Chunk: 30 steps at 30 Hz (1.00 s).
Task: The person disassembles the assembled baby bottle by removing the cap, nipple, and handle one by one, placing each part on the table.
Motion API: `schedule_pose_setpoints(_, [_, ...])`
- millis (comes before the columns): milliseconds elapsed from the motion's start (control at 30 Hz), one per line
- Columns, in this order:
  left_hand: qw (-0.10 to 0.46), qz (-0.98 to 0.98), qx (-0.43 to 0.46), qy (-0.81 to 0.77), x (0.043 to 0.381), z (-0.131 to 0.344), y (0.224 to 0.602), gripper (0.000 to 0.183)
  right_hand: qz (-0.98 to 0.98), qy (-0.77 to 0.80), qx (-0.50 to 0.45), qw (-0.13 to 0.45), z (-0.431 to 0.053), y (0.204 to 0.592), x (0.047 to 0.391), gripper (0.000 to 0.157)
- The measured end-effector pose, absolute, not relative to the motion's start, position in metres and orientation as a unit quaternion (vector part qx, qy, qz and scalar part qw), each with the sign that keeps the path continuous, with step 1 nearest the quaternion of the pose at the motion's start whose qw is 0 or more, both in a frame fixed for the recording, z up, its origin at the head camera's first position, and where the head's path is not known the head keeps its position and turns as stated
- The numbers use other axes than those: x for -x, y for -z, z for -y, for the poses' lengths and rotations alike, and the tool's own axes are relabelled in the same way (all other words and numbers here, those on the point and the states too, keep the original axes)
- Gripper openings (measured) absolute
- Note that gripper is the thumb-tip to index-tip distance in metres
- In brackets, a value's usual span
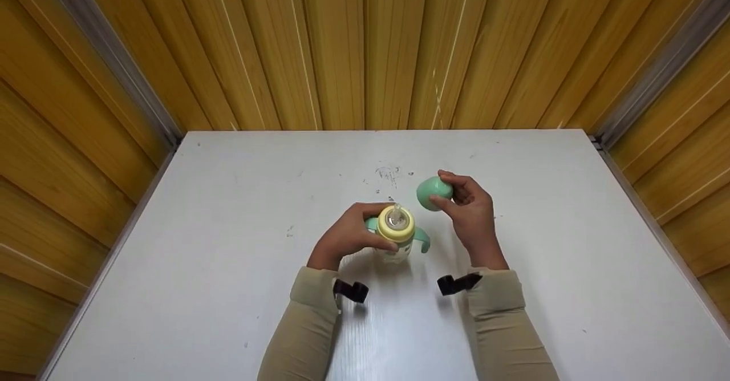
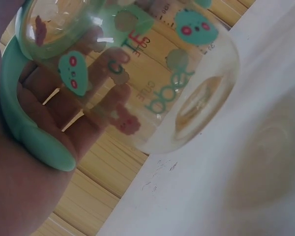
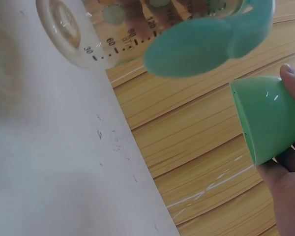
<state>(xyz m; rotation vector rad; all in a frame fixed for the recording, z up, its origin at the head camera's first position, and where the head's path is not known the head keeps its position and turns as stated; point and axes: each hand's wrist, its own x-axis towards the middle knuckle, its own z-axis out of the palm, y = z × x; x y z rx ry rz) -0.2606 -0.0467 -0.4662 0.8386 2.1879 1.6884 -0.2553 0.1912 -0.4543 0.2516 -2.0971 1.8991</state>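
In the head view, my left hand [image 1: 355, 231] grips a clear baby bottle [image 1: 393, 251] around its upper part. The bottle has a yellow collar [image 1: 389, 232], a see-through teat [image 1: 397, 214] pointing up and a green handle [image 1: 422, 238] on each side. Its wall carries printed cartoon figures, letters and a measuring scale, and its base hangs over the tabletop in the left wrist view. To the right, my right hand [image 1: 472, 213] pinches a glossy green domed cap [image 1: 432, 193] between thumb and fingers. The cap is apart from the bottle, its hollow side facing left in the right wrist view.
A white table [image 1: 228, 267] with scattered dark scuffs lies under both hands. Wood-patterned panels [image 1: 342, 50] stand behind it and on both sides. Black cameras [image 1: 352, 291] are strapped at both wrists, over beige sleeves.
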Motion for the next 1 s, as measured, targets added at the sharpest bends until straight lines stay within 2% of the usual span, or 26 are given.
schedule_pose_setpoints(433, [0.143, -0.758, -0.266, -0.579, 0.247, 0.048, 0.441, 0.063, 0.731, -0.666, -0.033, 0.144, -0.197, 0.462, 0.261, 0.041])
schedule_pose_setpoints(1000, [0.146, -0.758, -0.261, -0.579, 0.246, 0.049, 0.439, 0.064, 0.742, -0.654, 0.004, 0.144, -0.201, 0.477, 0.268, 0.039])
